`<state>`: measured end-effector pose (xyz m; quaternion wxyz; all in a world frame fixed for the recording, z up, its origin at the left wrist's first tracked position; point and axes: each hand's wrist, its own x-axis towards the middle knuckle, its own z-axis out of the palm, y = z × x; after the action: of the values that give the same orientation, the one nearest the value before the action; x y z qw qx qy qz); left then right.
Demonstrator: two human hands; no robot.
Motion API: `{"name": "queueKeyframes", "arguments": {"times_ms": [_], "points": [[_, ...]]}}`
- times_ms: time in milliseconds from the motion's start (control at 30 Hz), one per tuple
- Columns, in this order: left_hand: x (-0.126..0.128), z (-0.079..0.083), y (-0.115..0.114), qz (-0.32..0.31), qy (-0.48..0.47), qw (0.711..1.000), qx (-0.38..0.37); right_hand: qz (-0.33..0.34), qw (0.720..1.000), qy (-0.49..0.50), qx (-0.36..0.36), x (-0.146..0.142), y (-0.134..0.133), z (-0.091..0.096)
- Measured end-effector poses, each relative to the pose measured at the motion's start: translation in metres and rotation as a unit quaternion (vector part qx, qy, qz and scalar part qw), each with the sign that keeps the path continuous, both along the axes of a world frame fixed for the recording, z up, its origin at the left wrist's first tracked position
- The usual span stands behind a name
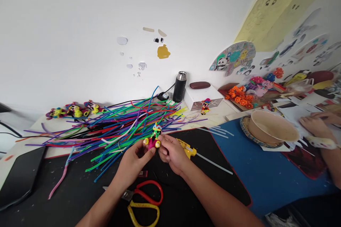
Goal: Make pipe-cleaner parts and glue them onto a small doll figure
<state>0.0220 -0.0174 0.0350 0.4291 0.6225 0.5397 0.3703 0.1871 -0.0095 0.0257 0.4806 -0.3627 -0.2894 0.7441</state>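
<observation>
My left hand (pixel 134 161) and my right hand (pixel 172 153) meet over the black mat (pixel 80 198). Together they pinch a small pipe-cleaner figure (pixel 153 138), pink and yellow with a green and blue top. Fingers of both hands are closed on it. A yellow glue gun (pixel 188 148) lies just behind my right hand, its glue stick (pixel 214 164) pointing right. A big heap of coloured pipe cleaners (pixel 119 126) spreads out behind the figure. Red-handled scissors (pixel 147 192) and yellow-handled scissors (pixel 142 214) lie below my hands.
Finished figures (pixel 74 110) line the back left; another figure (pixel 205 105) stands by a white box (pixel 204 97). A black flask (pixel 179 86) stands at the wall. At right, another person's hands (pixel 317 124) work beside a tan bowl (pixel 274 127) on a blue mat (pixel 261 173).
</observation>
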Motion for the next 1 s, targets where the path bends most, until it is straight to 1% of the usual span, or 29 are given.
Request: {"name": "queueKeyframes", "arguments": {"times_ms": [100, 167, 233, 300, 333, 400, 533, 667, 767, 1000], "points": [[-0.003, 0.001, 0.000, -0.032, -0.016, 0.999, -0.002, -0.007, 1.000, 0.010, -0.005, 0.002, 0.001, -0.001], [-0.010, 0.002, 0.002, -0.052, -0.021, 0.998, -0.002, -0.008, 1.000, 0.015, -0.008, 0.004, 0.002, -0.001], [-0.021, 0.004, 0.007, -0.028, -0.004, 1.000, 0.005, -0.005, 1.000, 0.018, -0.008, 0.006, 0.002, -0.002], [-0.031, 0.010, 0.013, 0.034, 0.028, 0.999, 0.018, 0.002, 1.000, 0.019, -0.009, 0.007, 0.001, -0.002], [-0.035, 0.014, 0.016, 0.050, 0.043, 0.998, 0.021, 0.007, 1.000, 0.018, -0.010, 0.007, 0.000, -0.002], [-0.039, 0.022, 0.021, 0.049, 0.058, 0.997, 0.034, 0.017, 1.000, 0.014, -0.012, 0.007, -0.002, -0.003], [-0.033, 0.037, 0.027, -0.030, 0.077, 0.994, 0.064, 0.037, 0.999, 0.007, -0.012, 0.004, -0.007, -0.004], [-0.022, 0.045, 0.030, -0.100, 0.117, 0.985, 0.075, 0.053, 0.998, 0.000, -0.015, 0.003, -0.012, -0.005], [-0.018, 0.050, 0.033, -0.122, 0.149, 0.978, 0.080, 0.057, 0.998, -0.003, -0.015, 0.003, -0.013, -0.007], [-0.019, 0.062, 0.034, -0.156, 0.217, 0.962, 0.057, 0.073, 0.997, 0.005, -0.021, 0.001, -0.013, -0.011]]}}
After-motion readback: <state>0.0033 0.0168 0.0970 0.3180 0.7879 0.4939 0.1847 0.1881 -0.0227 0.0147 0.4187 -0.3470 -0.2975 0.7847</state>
